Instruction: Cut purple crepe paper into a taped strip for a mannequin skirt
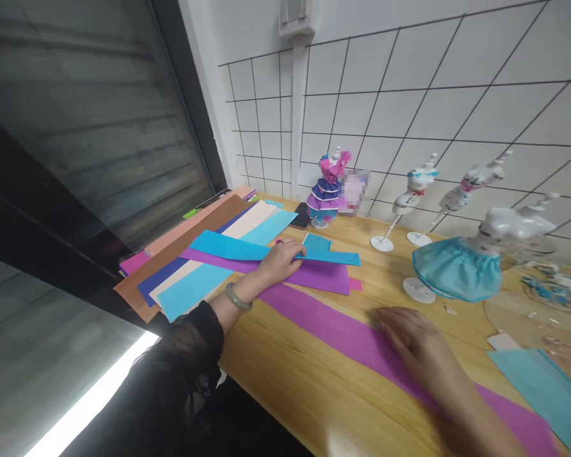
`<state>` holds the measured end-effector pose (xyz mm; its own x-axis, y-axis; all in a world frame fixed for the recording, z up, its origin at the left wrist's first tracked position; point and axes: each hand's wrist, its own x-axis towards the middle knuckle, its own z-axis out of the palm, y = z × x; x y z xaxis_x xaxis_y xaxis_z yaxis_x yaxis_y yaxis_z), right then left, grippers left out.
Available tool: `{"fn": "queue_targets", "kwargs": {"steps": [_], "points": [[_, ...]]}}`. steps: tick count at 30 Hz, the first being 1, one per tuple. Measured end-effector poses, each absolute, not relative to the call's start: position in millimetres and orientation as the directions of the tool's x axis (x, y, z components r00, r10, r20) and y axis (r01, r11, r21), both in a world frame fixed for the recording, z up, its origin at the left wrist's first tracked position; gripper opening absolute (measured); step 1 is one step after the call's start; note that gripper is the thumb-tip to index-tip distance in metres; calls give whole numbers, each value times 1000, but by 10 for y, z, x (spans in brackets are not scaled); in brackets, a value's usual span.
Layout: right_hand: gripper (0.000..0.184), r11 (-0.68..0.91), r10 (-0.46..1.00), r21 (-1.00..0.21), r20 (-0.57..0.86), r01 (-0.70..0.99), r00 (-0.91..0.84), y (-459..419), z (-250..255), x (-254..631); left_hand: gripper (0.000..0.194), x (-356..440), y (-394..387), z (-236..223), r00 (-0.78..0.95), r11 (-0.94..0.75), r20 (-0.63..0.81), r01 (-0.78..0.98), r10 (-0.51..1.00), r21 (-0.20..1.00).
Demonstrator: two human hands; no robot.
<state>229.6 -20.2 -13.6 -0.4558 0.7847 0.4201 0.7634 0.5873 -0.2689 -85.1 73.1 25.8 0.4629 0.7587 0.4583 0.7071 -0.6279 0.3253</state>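
My left hand, with a bangle at the wrist, has its fingers closed over the edge of a long blue strip of paper or fabric. Beneath that strip lies a folded purple piece. A small dark object shows by the knuckles, too little of it visible to name. My right hand rests over a long purple strip that runs diagonally across the wooden table. Its fingers are lightly bent and close together, with nothing seen in them.
Layered brown, navy, cream and light blue sheets lie at the left. Along the wall stand small dress forms, one in a ruffled dress, another in a turquoise skirt. A phone lies behind. A turquoise piece is at right.
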Motion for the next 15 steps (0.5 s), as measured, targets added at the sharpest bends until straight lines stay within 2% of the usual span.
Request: {"fn": "queue_targets", "kwargs": {"steps": [4,7,9,12,15], "points": [[28,586,784,-267,425,766,-452,-198,-155,2301,22,-797,601,233,613,-682,303,683,729,260],[28,596,775,-259,433,760,-460,-201,-175,2289,46,-790,587,194,678,-696,171,667,715,266],[29,597,777,-259,424,759,-466,-207,-181,2275,51,-806,646,176,681,-690,149,663,717,291],[29,610,771,-251,408,751,-489,-213,-193,2264,46,-854,806,159,663,-674,152,678,733,292],[29,629,752,-229,418,743,-509,-202,-237,2282,39,-945,990,144,615,-625,122,745,779,232]]}}
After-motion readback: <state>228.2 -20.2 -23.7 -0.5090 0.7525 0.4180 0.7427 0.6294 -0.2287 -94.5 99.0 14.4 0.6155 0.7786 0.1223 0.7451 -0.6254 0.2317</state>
